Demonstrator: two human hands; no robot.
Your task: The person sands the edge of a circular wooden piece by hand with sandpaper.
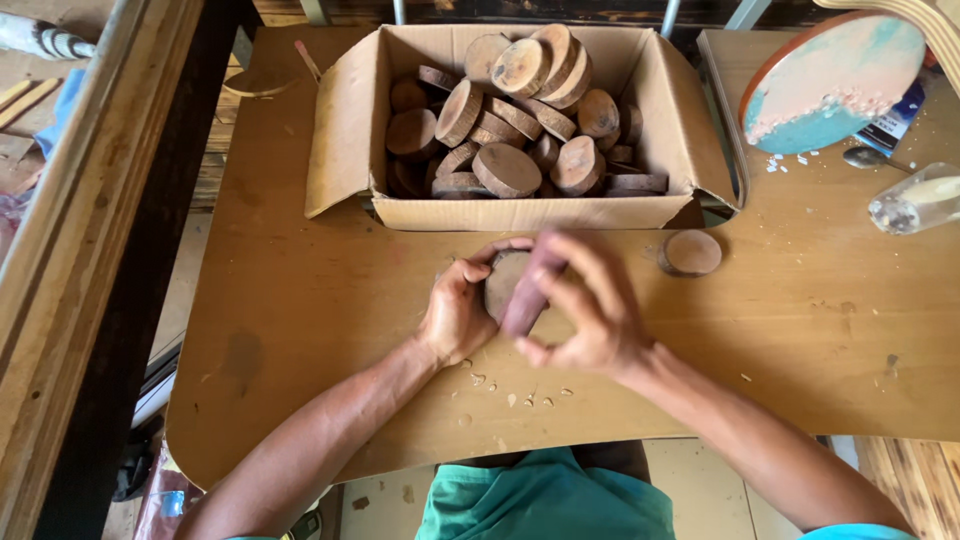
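My left hand (pixel 457 312) grips a round wooden slice (pixel 503 280) that rests on the brown table (pixel 300 300), just in front of me. My right hand (pixel 588 308) holds a blurred reddish-brown piece, probably sandpaper (pixel 530 285), pressed against the slice's face. Small wood flakes (pixel 520 392) lie on the table below my hands. Another wooden slice (pixel 691 252) lies flat to the right of my hands.
An open cardboard box (pixel 345 130) full of several wooden slices (pixel 510 110) stands behind my hands. At the far right are a round board with teal and pink paint (pixel 830 85), a spoon (pixel 868 158) and a clear plastic bottle (pixel 915 200) lying on its side.
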